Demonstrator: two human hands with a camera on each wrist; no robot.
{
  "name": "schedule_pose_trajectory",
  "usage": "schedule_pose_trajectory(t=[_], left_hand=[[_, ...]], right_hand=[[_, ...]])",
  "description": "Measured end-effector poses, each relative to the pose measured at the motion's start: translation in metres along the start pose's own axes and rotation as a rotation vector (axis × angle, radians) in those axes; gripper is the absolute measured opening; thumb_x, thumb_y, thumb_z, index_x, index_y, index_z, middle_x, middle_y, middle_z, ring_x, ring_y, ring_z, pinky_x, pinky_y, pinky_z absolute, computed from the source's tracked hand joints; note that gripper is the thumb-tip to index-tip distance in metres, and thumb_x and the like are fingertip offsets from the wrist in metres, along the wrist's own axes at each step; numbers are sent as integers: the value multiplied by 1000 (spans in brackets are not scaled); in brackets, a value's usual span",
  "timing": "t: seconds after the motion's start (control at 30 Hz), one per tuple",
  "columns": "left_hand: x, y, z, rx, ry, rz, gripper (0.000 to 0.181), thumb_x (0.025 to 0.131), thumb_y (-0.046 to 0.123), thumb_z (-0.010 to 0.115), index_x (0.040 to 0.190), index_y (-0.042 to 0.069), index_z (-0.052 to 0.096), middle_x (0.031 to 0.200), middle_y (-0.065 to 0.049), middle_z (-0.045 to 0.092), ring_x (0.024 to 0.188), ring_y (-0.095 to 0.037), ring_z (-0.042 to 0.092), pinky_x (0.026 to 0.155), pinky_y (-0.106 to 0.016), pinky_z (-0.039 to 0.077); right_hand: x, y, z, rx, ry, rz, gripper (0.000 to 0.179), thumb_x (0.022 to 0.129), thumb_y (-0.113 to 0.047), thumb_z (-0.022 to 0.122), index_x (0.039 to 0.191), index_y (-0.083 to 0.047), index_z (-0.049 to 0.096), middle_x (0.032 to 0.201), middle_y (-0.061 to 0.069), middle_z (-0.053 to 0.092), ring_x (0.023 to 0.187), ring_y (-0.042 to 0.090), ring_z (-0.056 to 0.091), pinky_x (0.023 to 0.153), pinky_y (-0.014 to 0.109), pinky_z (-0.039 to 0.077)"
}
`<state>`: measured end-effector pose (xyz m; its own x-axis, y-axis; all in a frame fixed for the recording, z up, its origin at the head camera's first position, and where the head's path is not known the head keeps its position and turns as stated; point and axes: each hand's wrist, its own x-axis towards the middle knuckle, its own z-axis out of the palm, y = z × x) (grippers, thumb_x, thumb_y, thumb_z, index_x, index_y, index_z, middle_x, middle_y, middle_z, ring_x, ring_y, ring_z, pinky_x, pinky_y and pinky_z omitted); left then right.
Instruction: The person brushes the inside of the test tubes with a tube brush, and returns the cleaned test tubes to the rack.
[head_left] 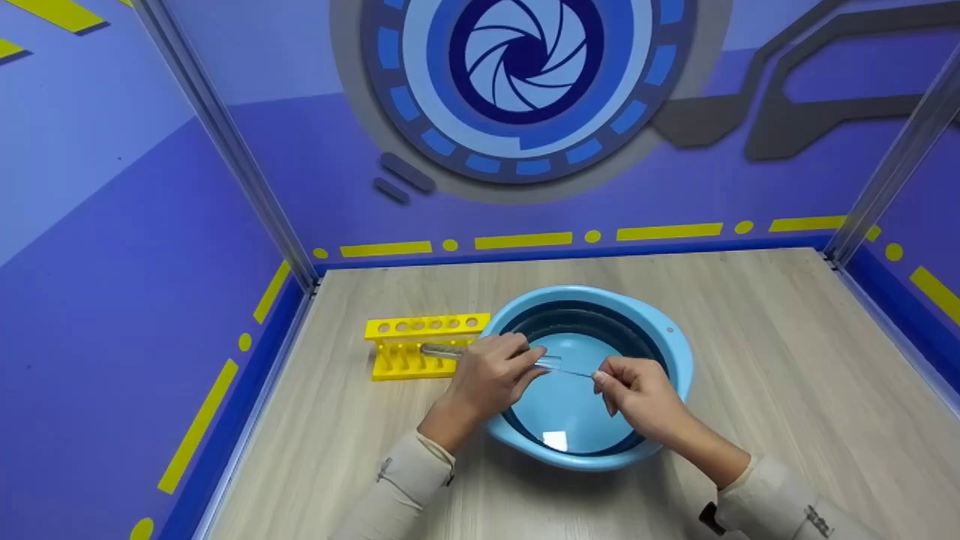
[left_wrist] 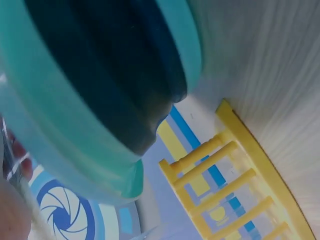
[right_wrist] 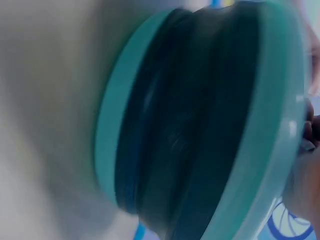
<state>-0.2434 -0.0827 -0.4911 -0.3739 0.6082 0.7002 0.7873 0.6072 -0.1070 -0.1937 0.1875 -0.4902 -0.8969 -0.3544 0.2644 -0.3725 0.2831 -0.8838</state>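
Over the blue basin (head_left: pixel 681 352), my left hand (head_left: pixel 491 371) grips a clear glass test tube (head_left: pixel 550 363), which lies nearly level with its open end towards the right. A greyish, bristly-looking part shows inside the tube's closed end, left of the hand. From the mouth comes the thin wire handle of a test tube brush (head_left: pixel 577 373). My right hand (head_left: pixel 641 394) pinches that wire between thumb and fingers. The left wrist view shows only part of the left hand (left_wrist: pixel 12 215) at its edge; the palm side is hidden in the head view.
A yellow test tube rack (head_left: pixel 427 328) stands left of the basin, close to its rim, with round holes along its top. Both stand on a wood-grain table (head_left: pixel 765 337). Blue printed panels (head_left: pixel 285 172) enclose the table at the back and sides.
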Motion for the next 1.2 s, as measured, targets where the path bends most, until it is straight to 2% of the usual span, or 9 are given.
schedule_pose_trajectory(t=[0.1, 0.17, 0.23, 0.4, 0.5, 0.73, 0.83, 1.0, 1.2], left_hand=[[-1, 1, 3, 6, 24, 1, 30, 92, 38, 85, 118, 21, 83, 85, 4, 68, 71, -10, 62, 68, -17, 54], [-1, 1, 3, -17, 4, -4, 31, 91, 39, 86, 117, 22, 83, 84, 5, 68, 69, -9, 61, 67, -16, 54], [-1, 0, 1, -48, -45, -12, 31, 93, 42, 83, 117, 22, 82, 82, 5, 67, 67, -9, 61, 66, -15, 54], [1, -2, -8, -178, -231, -59, 35, 101, 48, 72, 122, 21, 81, 87, 6, 77, 71, -6, 68, 75, -14, 58], [2, -3, -12, -220, -319, -79, 39, 104, 51, 66, 123, 20, 80, 95, 5, 82, 78, -6, 75, 80, -15, 60], [5, -3, -15, -116, -292, -37, 43, 104, 55, 63, 122, 20, 81, 95, 5, 81, 81, -7, 75, 79, -17, 61], [4, -4, -16, -101, -262, -13, 41, 104, 55, 65, 120, 21, 81, 91, 7, 79, 77, -6, 74, 77, -15, 60], [2, -3, -20, -204, -296, -23, 37, 104, 51, 66, 118, 20, 81, 86, 6, 78, 71, -5, 69, 78, -13, 59], [-2, -5, -18, -302, -363, -103, 35, 103, 48, 68, 121, 20, 81, 95, 4, 82, 76, -9, 74, 83, -17, 61]], right_hand=[[2, -6, -4, 191, -48, 244, 32, 111, -18, 57, 90, 5, 65, 63, 2, 57, 51, 8, 44, 48, 20, 35], [2, -6, -5, 175, -50, 238, 31, 111, -18, 57, 90, 4, 66, 64, 1, 58, 52, 7, 45, 49, 20, 36], [2, -1, -3, 3, -43, 47, 26, 110, -15, 59, 89, -3, 68, 64, -3, 59, 54, 5, 50, 51, 19, 42], [5, 16, 1, -655, 157, -749, 21, 108, -9, 61, 90, -9, 72, 69, -2, 66, 60, 8, 58, 57, 19, 54], [9, 22, 1, -803, 233, -975, 29, 111, -13, 55, 90, -5, 73, 70, 1, 68, 58, 11, 57, 55, 19, 53], [9, 23, 0, -630, 189, -876, 25, 110, -11, 54, 92, -8, 71, 71, 0, 66, 61, 10, 57, 57, 16, 52], [9, 21, 0, -631, 196, -914, 26, 109, -9, 53, 91, -7, 72, 69, 0, 65, 59, 10, 55, 56, 17, 50], [7, 20, 1, -702, 219, -1007, 29, 109, -10, 52, 88, -6, 71, 66, -2, 60, 56, 8, 48, 51, 15, 44], [3, 22, -1, -756, 205, -1009, 30, 108, -8, 50, 86, -7, 70, 65, -3, 60, 55, 8, 48, 50, 15, 43]])
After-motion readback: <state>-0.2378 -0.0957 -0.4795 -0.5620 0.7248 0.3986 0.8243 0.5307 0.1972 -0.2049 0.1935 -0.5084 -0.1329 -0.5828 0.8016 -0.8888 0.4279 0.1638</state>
